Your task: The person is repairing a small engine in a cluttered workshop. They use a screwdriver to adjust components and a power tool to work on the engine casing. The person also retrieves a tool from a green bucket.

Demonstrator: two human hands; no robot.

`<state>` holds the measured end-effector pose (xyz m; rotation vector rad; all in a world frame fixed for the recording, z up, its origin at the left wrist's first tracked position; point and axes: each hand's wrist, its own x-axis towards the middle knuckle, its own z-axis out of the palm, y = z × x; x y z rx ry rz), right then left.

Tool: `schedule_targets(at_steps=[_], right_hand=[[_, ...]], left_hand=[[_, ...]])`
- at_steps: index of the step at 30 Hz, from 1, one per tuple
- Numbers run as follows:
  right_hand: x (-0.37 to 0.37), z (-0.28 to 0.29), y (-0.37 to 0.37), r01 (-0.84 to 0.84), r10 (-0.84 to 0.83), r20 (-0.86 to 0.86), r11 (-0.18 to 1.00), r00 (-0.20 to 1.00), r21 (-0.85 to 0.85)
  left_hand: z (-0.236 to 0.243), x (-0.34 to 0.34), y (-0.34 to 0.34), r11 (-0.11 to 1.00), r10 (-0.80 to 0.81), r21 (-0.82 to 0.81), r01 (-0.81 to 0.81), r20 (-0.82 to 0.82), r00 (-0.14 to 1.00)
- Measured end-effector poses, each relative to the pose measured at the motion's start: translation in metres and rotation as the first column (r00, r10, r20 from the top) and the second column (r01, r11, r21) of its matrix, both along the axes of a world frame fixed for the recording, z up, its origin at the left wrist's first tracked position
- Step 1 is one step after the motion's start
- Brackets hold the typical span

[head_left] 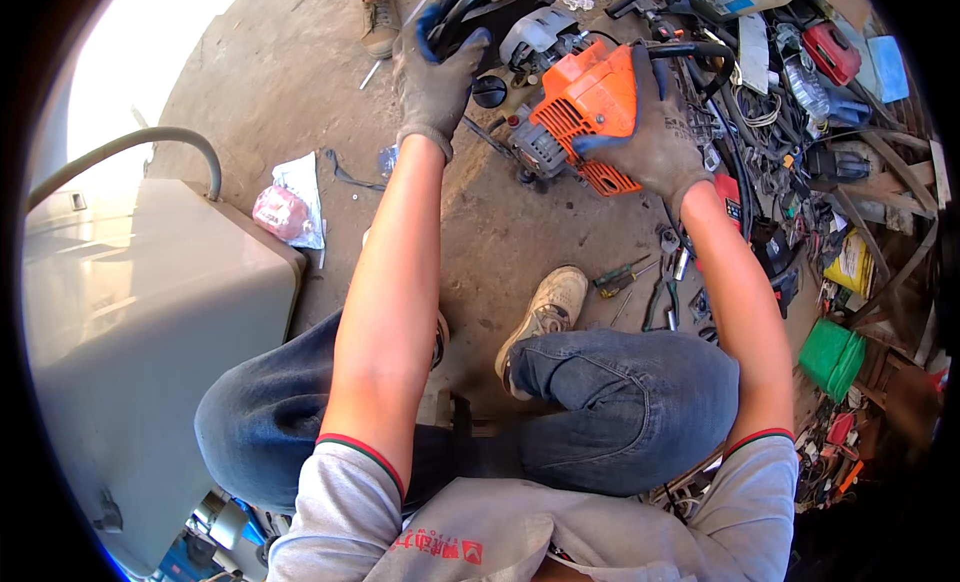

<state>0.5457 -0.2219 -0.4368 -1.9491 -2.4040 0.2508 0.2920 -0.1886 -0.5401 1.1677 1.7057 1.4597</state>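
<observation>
Near the floor's (480, 244) cluttered right edge, we seem to be steadying the orange engine (588, 90), right hand (658, 147) clamped on it; whether our left hand (433, 90) grips, we can't tell. Turning it likely needs both hands.

Greyish-brown, blue-fingered work gloves (430, 92) cover both hands (657, 147); grey short-sleeved shirt (500, 512), red-and-green sleeve trim (352, 441), red chest print (469, 553); blue denim jeans (620, 412); scuffed beige right shoe (557, 302).

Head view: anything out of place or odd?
Mostly clutter: screwdrivers and pliers lie loose on the floor by the right shoe, a possible trip hazard. The orange-cased machine shows no obvious damage.
</observation>
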Motion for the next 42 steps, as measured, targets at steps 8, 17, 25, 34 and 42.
schedule_targets(at_steps=[8, 17, 25, 34, 42], right_hand=[[0.022, -0.006, -0.025, 0.078, -0.105, -0.244, 0.990, 0.964, -0.118], [0.050, 0.001, -0.056, 0.117, -0.173, -0.513, 0.983, 0.841, -0.139], [0.073, -0.051, -0.128, 0.066, -0.516, -0.772, 0.844, 0.371, -0.532], [0.110, -0.078, -0.142, -0.107, -0.554, -0.830, 0.830, -0.063, -0.547], [0.099, -0.060, -0.128, -0.125, -0.601, -0.793, 0.783, 0.094, -0.609]], left_hand=[[0.002, -0.024, 0.052, 0.962, -0.211, 0.075, 0.262, -0.405, 0.889], [0.103, 0.017, -0.025, 0.903, -0.404, -0.182, 0.389, -0.666, 0.627], [0.153, 0.063, -0.026, 0.782, -0.570, -0.442, 0.439, -0.792, 0.217], [0.131, 0.141, 0.033, 0.684, -0.682, -0.574, 0.451, -0.722, 0.114], [0.095, 0.125, 0.042, 0.658, -0.735, -0.473, 0.586, -0.572, 0.364]])
